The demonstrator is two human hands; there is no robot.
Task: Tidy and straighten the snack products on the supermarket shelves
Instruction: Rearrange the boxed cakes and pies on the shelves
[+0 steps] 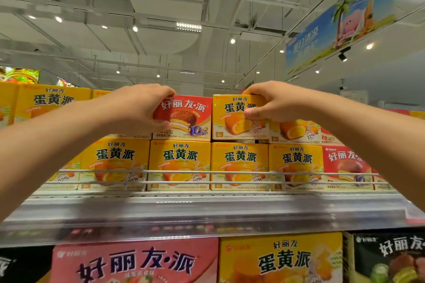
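Note:
On the top shelf, a red pie box (186, 117) stands in the upper row of stacked snack boxes. My left hand (135, 108) grips its left side, fingers over the top edge and thumb on the front. Right beside it stands a yellow egg-yolk pie box (232, 119). My right hand (266, 103) pinches its upper right corner, fingers on top and thumb on the front face. Both boxes rest upright on a lower row of yellow boxes (179, 163).
A white wire rail (207, 177) runs along the shelf front. A red box (347, 167) sits at the right end of the lower row. More yellow boxes (53, 101) stack at upper left. Larger pink (135, 264), yellow (282, 259) and black boxes (391, 257) fill the shelf below.

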